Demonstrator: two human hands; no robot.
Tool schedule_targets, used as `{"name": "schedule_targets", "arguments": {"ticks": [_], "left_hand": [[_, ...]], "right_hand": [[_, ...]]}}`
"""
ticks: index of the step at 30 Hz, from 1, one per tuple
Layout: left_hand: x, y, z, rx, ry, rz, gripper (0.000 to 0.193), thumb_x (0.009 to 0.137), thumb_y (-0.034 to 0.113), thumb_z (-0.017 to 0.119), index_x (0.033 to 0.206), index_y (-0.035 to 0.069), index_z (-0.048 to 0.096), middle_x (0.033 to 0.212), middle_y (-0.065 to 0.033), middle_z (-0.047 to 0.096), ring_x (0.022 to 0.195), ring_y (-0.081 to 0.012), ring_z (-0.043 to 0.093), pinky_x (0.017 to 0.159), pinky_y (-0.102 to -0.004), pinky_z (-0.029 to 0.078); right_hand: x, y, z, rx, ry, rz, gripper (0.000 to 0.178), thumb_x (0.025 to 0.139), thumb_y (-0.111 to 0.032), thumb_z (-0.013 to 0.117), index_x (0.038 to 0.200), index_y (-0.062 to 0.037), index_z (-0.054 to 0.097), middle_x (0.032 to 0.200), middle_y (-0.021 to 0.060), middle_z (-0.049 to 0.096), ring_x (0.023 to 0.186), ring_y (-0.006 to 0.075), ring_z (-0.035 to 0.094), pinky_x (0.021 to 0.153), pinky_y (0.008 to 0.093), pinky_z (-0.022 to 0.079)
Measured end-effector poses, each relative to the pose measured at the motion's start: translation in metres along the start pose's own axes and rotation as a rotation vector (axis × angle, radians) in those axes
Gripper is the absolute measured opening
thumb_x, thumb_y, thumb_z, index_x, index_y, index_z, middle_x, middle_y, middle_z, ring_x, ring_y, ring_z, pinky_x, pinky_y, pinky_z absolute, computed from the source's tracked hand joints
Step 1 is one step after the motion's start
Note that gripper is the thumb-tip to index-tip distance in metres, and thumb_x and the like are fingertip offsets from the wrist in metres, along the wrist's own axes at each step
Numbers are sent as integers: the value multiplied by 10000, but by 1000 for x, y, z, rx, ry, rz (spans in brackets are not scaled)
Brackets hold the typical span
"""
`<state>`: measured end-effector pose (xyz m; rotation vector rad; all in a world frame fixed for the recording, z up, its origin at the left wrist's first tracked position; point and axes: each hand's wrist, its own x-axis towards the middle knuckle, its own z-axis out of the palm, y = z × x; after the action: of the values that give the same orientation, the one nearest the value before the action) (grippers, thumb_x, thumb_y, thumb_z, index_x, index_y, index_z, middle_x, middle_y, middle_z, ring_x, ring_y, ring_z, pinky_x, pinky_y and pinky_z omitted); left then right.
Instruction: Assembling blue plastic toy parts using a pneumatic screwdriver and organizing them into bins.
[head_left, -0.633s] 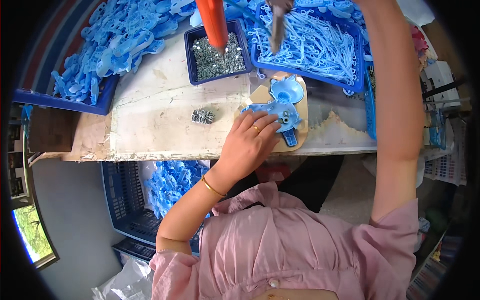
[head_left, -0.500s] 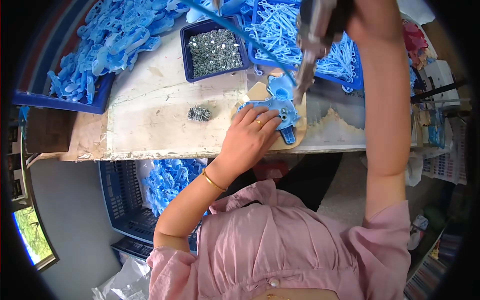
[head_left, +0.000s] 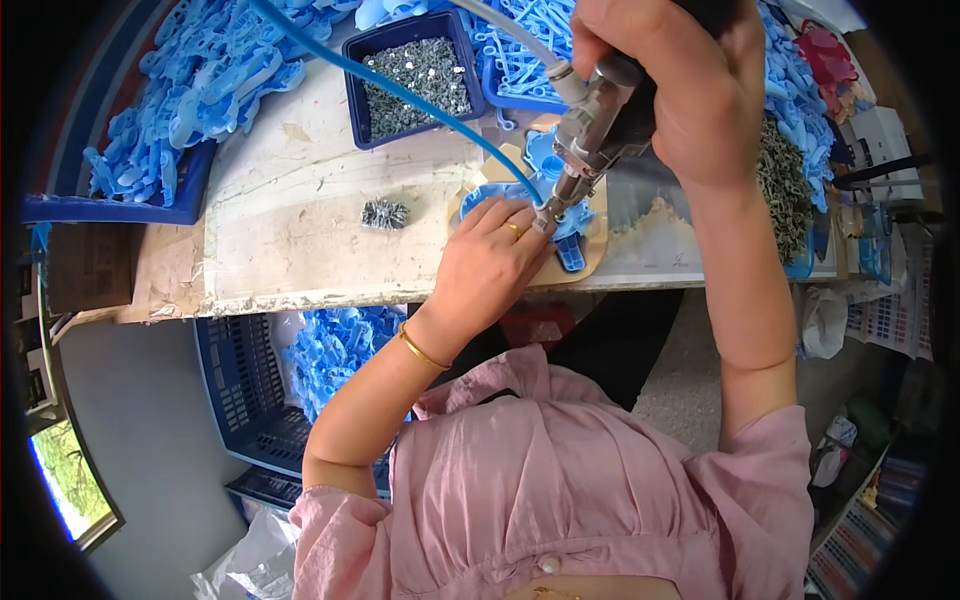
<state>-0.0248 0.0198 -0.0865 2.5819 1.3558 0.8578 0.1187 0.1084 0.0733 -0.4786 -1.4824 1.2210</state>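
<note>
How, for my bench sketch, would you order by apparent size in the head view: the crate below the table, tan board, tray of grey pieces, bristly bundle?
1. Crate
2. Tan board and tray of grey pieces: too alike to rank; the left hand covers part of the board
3. Bristly bundle

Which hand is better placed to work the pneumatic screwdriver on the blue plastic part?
Probably the right hand: it grips the pneumatic screwdriver, with the tip angled down at the blue plastic part. The left hand lies over that part, seemingly steadying it.
</note>
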Motion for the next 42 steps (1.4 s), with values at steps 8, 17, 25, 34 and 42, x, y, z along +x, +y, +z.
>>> {"name": "schedule_targets", "arguments": {"ticks": [8, 17, 25, 34, 42], "left_hand": [[4, 5, 5, -3, 28, 11, 175, 799, 142, 664, 957, 78, 625, 1031, -50, 649, 1012, -254, 582, 922, -374, 456], [4, 32, -83, -303, -101, -122, 172, 789, 77, 669, 942, 8, 630, 1014, -124, 673, 936, -318, 620, 898, -423, 468], [-85, 46, -250, 136, -942, -967, 502, 888, 262, 638, 1315, 28, 516, 1105, -194, 662, 1011, -344, 642, 860, -376, 499], [-58, 34, -187, -30, -433, -509, 419, 795, 161, 697, 1176, 19, 597, 1055, -185, 662, 989, -328, 631, 851, -404, 475], [49, 63, -90, -193, -226, -7, 488, 798, 136, 718, 1253, 54, 563, 1111, -155, 645, 974, -349, 626, 846, -410, 494]], "right_hand": [[9, -2, -4, 72, 72, -160, 332, 821, -36, 676, 1074, -2, 463, 697, 8, 562, 524, 66, 550, 459, 217, 455], [81, -31, -55, -162, 22, -198, 454, 915, -339, 640, 1176, 9, 511, 820, 79, 598, 735, 159, 623, 645, 309, 513], [-11, 61, -249, -1375, 535, -141, 358, 732, -24, 645, 1085, -70, 677, 1100, 140, 629, 1045, 332, 590, 903, 402, 480], [-47, 49, -333, -1993, 242, -169, 289, 750, -78, 736, 1027, -121, 661, 1206, 79, 586, 1154, 317, 501, 948, 425, 428], [-83, 16, -230, -1538, 156, -121, 192, 754, -157, 749, 887, -104, 621, 819, 75, 615, 679, 278, 633, 600, 375, 505]]}}
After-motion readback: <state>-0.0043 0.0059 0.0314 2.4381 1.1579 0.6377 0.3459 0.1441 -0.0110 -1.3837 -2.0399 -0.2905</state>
